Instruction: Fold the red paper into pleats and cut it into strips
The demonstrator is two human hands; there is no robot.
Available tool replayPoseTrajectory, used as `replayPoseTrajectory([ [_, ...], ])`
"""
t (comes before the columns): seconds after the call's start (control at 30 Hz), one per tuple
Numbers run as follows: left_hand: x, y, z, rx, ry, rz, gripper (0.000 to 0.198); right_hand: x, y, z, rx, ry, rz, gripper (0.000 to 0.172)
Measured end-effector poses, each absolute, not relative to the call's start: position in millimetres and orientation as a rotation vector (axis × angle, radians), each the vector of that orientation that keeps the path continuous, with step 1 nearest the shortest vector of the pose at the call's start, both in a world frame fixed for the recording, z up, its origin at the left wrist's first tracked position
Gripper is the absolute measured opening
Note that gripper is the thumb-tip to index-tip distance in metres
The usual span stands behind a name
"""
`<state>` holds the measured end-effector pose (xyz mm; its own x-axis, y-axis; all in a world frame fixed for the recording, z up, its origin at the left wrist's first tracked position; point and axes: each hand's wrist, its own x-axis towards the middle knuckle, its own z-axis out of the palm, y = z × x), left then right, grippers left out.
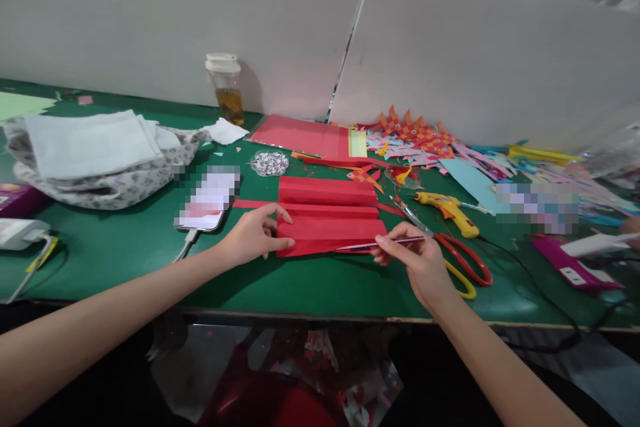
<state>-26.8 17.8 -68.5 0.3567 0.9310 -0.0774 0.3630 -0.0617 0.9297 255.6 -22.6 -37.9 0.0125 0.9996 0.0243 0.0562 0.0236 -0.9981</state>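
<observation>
Head view, bright red paper (pixel 327 228), horizontally pleated

the paper (pixel 330 228) is red, the tabletop (pixel 240 283) green, the woven pieces (pixel 414 132) red-and-orange checked.

between the left hand (pixel 256 232) and right hand (pixel 413 257), the red sheet (pixel 327 228) was matt, smooth paper; the slim stick (pixel 404 240) in the latter looked shiny; the scissors (pixel 441 239) beside that hand had metal blades and plastic handles; the patterned bag (pixel 105 189) left of the left hand was cloth; the tabletop (pixel 250 290) under both was faintly glossy
</observation>
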Motion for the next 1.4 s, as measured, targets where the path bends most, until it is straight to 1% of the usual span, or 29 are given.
replayPoseTrajectory([
  [0.2,-25.6,16.8,-65.8,1.594,1.169,0.731,0.033,256.3,-21.3,-35.9,-1.214,-1.236,1.131,0.020],
  [0.37,-24.7,16.0,-62.2,1.591,1.186,0.727,0.032,252.3,-21.4,-35.7,-1.286,-1.240,1.129,0.021],
  [0.57,-23.7,15.3,-60.6,1.589,1.181,0.727,0.032,254.2,-21.5,-34.4,-1.239,-1.253,1.210,0.024],
  [0.73,-25.9,17.4,-67.3,1.607,1.176,0.727,0.033,251.5,-21.7,-34.1,-1.303,-1.241,1.141,0.022],
  [0.93,-27.6,17.8,-71.1,1.635,1.197,0.704,0.034,250.1,-23.8,-34.4,-1.281,-1.268,1.235,0.025],
  [1.13,-25.6,14.7,-67.0,1.631,1.206,0.741,0.034,242.5,-20.1,-36.5,-1.294,-1.273,1.171,0.024],
  [1.4,-25.3,13.6,-65.6,1.637,1.213,0.740,0.034,236.8,-16.3,-36.0,-1.302,-1.268,1.202,0.028],
])
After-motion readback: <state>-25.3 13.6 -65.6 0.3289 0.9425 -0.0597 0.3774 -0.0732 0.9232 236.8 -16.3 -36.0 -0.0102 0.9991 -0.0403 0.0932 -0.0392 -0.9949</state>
